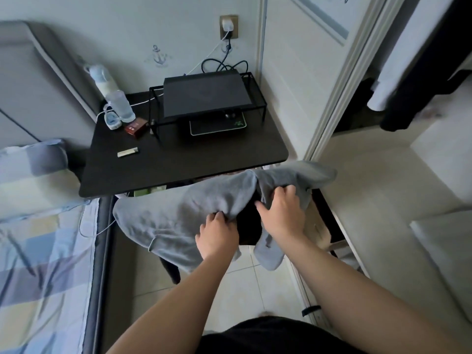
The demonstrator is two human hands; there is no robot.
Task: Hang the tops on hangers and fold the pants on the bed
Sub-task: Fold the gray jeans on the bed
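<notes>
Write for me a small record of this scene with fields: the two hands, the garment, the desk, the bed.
left hand: grips the grey garment by a fold
right hand: grips the same garment, further right
garment state: held up in front of the desk, on no hanger; top or pants unclear
desk: black, with a laptop and a clear bottle on it
bed: at the left, checked sheet

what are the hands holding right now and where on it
The grey garment. The left hand and right hand each grip bunched fabric on either side of a dark gap near its middle. Whether that is the neck or the hem cannot be told.
</notes>
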